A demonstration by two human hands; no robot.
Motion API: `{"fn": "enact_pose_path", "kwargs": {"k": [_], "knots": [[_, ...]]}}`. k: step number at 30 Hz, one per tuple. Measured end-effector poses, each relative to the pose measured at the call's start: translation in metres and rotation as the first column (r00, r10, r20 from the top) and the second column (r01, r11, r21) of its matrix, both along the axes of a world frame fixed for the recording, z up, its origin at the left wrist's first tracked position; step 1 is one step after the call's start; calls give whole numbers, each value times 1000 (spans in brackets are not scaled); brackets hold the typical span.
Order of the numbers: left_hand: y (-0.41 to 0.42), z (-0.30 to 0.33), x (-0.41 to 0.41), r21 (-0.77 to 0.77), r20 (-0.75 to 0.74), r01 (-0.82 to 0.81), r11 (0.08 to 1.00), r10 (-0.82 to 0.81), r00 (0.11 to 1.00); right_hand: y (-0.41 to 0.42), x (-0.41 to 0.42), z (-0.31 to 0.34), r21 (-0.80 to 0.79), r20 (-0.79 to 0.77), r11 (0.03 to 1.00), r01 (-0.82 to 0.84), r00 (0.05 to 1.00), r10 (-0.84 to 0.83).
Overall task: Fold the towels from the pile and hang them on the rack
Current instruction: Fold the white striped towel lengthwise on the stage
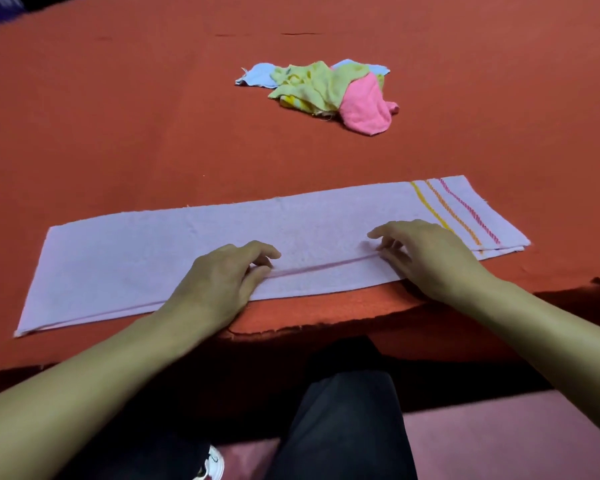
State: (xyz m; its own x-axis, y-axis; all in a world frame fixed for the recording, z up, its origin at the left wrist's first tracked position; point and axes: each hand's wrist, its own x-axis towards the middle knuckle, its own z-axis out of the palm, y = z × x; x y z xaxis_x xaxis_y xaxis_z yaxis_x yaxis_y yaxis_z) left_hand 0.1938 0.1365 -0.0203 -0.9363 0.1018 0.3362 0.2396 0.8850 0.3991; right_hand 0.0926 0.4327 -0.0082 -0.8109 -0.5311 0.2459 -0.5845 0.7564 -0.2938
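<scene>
A long lilac towel with yellow, orange and pink stripes at its right end lies folded lengthwise along the table's near edge. Its folded-over edge runs as a seam close to the front. My left hand pinches that seam near the middle with curled fingers. My right hand pinches the same seam further right, close to the striped end. The pile of towels, blue, yellow-green and pink, lies crumpled further back at the centre. No rack is in view.
The table is covered by a rust-red cloth whose frayed front edge hangs just below the towel. My dark trousers and a white shoe show under the table edge, above a pink floor.
</scene>
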Motion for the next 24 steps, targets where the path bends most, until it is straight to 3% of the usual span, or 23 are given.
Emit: {"fn": "enact_pose_path", "kwargs": {"k": [5, 15, 24], "knots": [[-4, 0, 4, 38, -67, 41, 998, -38, 997, 10, 6, 10, -138, 33, 989, -52, 998, 57], [-3, -10, 11, -69, -142, 170, 983, -178, 974, 30, 22, -3, 53, -143, 973, -226, 962, 231], [-7, -11, 15, -44, -167, 268, 962, -272, 948, 36, 23, -7, 30, -171, 969, -247, 953, 248]]}}
